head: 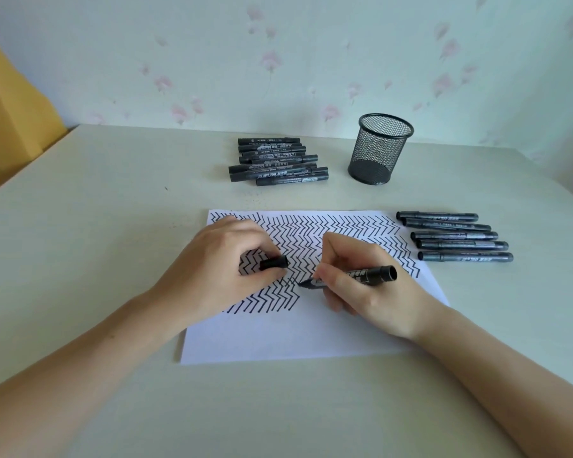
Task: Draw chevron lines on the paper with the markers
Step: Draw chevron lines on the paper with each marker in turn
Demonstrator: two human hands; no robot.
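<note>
Here, left hand [227, 259] pinching the cap [274, 262], right hand [361, 285] gripping the marker [358, 276], tip on paper [278, 338].

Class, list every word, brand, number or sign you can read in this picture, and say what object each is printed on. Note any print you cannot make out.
"700": on the label of a marker at the front of the far pile, printed among characters too blurred to read.
Labels on the other markers in the far pile: print visible, too small and blurred to read.
Labels on the row of markers at the right: blurred, unreadable.
Label on the marker in the right hand: mostly hidden by fingers, unreadable.
Paper: chevron lines only, no text.
</note>
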